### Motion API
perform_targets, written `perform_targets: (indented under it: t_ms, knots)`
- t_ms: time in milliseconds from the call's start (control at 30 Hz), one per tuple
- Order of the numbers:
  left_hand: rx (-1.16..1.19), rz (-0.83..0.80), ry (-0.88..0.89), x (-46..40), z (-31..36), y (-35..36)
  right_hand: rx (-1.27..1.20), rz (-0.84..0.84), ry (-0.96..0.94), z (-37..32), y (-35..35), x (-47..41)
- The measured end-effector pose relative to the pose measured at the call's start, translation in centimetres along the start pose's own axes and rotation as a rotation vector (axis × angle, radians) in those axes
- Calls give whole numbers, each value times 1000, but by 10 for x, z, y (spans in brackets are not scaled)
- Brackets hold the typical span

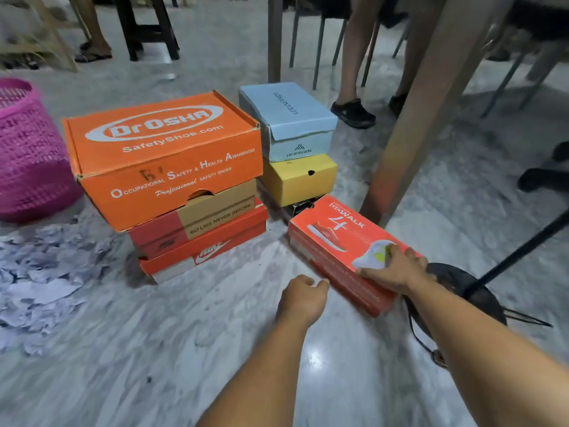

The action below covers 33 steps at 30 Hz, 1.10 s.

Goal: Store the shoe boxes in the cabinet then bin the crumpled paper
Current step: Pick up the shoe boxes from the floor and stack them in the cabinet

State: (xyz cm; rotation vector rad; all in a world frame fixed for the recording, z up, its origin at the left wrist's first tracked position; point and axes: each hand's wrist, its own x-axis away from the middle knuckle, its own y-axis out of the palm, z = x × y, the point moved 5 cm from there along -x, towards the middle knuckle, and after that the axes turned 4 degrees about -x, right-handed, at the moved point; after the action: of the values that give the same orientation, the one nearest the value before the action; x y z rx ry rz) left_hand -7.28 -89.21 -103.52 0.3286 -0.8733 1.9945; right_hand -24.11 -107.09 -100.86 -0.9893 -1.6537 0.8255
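Note:
A red GoWalk shoe box (335, 241) lies flat on the marble floor at the right. My right hand (397, 269) rests on its near right corner, fingers spread over the lid. My left hand (303, 295) touches the box's near left side with curled fingers. To the left stands a stack: a large orange Dr Osha box (163, 155) on a red and tan box (197, 223) on a Nike box (200, 254). Behind, a light blue box (289, 118) sits on a yellow box (300, 180). Crumpled white paper (40, 282) is heaped at the far left.
A pink mesh bin (27, 155) stands at the left beside the paper. A wooden table leg (425, 118) rises just behind the red box. A black fan base (462, 288) with a cord lies to its right. People's legs and chair legs stand at the back.

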Motion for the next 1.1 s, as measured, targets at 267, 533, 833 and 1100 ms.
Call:
perform_targets:
  t_ms: [267, 533, 833, 1100]
  knots:
    - [-58, -14, -34, 5, -8, -5, 90, -2, 9, -6, -7, -2]
    - [33, -38, -50, 16, -20, -6, 186, -194, -54, -1, 20, 20]
    - [204, 146, -109, 25, -83, -33, -429, -549, -181, -25, 96, 92]
    - [505, 382, -463, 74, -224, -109, -410, -796, -281, -105, 155, 162]
